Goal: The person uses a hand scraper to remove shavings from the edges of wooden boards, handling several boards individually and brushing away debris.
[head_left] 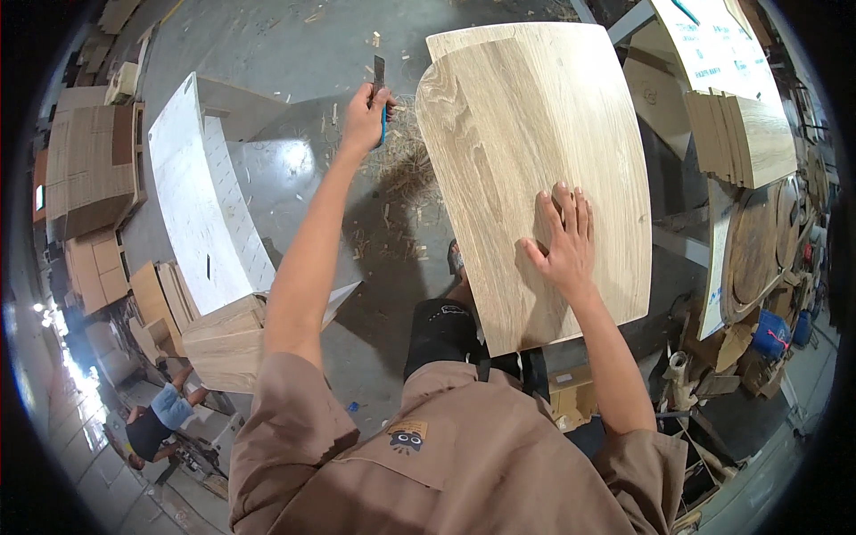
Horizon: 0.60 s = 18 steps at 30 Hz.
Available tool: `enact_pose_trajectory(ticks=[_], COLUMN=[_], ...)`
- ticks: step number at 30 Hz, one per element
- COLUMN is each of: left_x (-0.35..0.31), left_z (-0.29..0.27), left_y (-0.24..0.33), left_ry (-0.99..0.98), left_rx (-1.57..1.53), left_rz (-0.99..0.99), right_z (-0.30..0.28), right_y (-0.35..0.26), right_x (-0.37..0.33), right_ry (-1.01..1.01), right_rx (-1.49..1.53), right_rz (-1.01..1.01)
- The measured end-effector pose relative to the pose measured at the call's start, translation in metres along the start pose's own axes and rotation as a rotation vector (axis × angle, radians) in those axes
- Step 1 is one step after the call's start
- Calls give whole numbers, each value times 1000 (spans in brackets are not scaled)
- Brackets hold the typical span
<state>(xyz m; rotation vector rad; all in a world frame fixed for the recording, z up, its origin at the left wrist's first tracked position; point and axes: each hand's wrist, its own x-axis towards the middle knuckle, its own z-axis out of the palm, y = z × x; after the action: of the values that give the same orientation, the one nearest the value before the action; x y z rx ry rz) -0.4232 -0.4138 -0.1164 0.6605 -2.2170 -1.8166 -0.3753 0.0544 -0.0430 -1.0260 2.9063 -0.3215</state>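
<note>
My left hand [364,120] is raised over the floor, its fingers closed round a flat-bladed tool [379,73] with a blue handle. The dark blade points away from me; whether it is a file or a knife I cannot tell. On the right, a wood-grain panel [477,169] with a rounded far-left corner lies on top of a paler panel [615,169]. My right hand [567,245] rests flat on the upper panel with its fingers spread. A gap separates the tool from the panels' left edge.
Thin wood-coloured strips [388,236] litter the grey floor. To the left stands a white panel piece [201,196] near wood-grain boards [227,343]. Several small boards [740,138] are stacked at the right. Another person [160,419] is far off at lower left.
</note>
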Motion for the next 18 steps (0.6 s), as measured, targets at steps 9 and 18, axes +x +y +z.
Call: enact_pose_trajectory(ticks=[9, 18], left_x=[-1, -43], left_z=[5, 19], left_y=[55, 59], left_ry=[-193, -303], left_rx=[666, 880], left_rz=[351, 558], right_z=[6, 8], right_y=[-11, -11], right_x=[3, 3], right_ry=[55, 82], right_rx=[119, 107], right_rz=[21, 55])
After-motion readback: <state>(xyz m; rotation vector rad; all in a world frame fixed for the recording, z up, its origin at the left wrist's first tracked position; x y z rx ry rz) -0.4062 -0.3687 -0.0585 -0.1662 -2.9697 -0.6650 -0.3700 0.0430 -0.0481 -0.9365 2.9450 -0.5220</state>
